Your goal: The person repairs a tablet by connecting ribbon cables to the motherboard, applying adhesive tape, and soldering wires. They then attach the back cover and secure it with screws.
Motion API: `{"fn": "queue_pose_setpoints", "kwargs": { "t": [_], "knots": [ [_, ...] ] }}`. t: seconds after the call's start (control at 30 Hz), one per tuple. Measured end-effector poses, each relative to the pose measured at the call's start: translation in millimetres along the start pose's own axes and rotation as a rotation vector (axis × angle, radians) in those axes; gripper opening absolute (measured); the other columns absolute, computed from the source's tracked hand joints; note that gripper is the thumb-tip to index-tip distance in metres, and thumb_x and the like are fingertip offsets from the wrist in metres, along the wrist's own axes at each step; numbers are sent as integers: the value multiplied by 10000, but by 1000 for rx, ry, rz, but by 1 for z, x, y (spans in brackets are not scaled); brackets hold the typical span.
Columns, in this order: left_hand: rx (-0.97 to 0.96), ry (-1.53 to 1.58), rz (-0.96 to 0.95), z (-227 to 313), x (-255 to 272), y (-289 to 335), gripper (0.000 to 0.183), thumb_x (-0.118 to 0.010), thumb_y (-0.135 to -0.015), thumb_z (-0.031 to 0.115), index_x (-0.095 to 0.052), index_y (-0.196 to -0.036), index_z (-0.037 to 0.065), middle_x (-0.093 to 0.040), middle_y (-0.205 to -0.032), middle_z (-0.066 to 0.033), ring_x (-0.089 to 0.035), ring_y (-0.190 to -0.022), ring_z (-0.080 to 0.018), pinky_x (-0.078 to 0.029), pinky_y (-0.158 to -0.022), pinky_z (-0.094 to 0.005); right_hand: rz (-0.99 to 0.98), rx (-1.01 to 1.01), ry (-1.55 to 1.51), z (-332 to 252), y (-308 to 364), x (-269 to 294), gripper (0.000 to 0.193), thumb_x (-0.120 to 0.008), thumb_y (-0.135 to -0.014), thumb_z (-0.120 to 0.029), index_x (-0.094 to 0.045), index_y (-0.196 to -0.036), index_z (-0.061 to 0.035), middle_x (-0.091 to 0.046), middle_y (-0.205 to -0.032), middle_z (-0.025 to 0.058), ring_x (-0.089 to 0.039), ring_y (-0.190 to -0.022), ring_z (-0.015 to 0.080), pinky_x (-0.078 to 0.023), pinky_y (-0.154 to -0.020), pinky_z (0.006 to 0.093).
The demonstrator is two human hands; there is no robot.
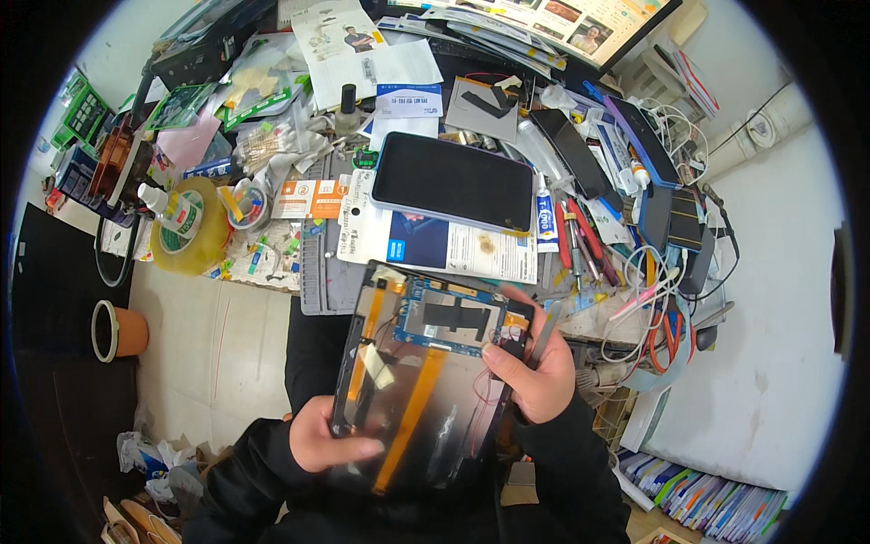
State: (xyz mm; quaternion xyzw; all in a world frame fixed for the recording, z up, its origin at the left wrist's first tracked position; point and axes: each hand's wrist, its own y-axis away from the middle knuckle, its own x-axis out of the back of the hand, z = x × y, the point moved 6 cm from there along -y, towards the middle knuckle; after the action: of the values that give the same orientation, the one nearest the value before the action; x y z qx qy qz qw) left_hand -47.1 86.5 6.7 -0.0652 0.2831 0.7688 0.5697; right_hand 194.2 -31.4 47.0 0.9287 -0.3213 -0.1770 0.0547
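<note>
An opened tablet (426, 385), its inner side facing up, is held tilted over my lap. Across its far end lies a blue circuit board (408, 337) with black tape, and an orange ribbon cable (410, 422) runs down from it. My left hand (326, 440) grips the near left edge, thumb laid over the inside. On the far right corner my right hand (544, 376) has its thumb beside thin wires. A slim grey flat tool (546, 332) also sticks up from the right hand; its kind is unclear. The fingers beneath the tablet are hidden.
Beyond the tablet, a large phone (453, 181) rests on a white card package (362, 236) at the cluttered bench's front. Pliers and screwdrivers (580, 240) lie to the right, near tangled white cables (648, 263). Left are a tape roll (172, 249) and a bottle (154, 198).
</note>
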Motion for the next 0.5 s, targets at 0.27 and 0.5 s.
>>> {"fn": "queue_pose_setpoints", "kwargs": {
  "t": [0.27, 0.5],
  "knots": [
    [45, 865, 214, 4, 34, -26, 1264, -307, -812, 977, -434, -1512, -67, -513, -1503, -277, -558, -1352, -371, -405, -1172, -473, 210, -190, -179, 27, 16, 34, 148, -699, -946, -63, -650, -1079, -20, -666, -895, 35, -650, -747, 117, -512, -593, 281],
    [-78, 695, 93, 5, 19, -24, 1369, -327, -762, 1009, -195, -1614, -56, -297, -1661, -236, -339, -1511, -406, -230, -1240, -565, 242, -246, -167, 57, 57, 26, 269, -702, -975, -237, -590, -1093, -22, -590, -718, 96, -373, -382, 124, -244, -364, 271]
  ]
}}
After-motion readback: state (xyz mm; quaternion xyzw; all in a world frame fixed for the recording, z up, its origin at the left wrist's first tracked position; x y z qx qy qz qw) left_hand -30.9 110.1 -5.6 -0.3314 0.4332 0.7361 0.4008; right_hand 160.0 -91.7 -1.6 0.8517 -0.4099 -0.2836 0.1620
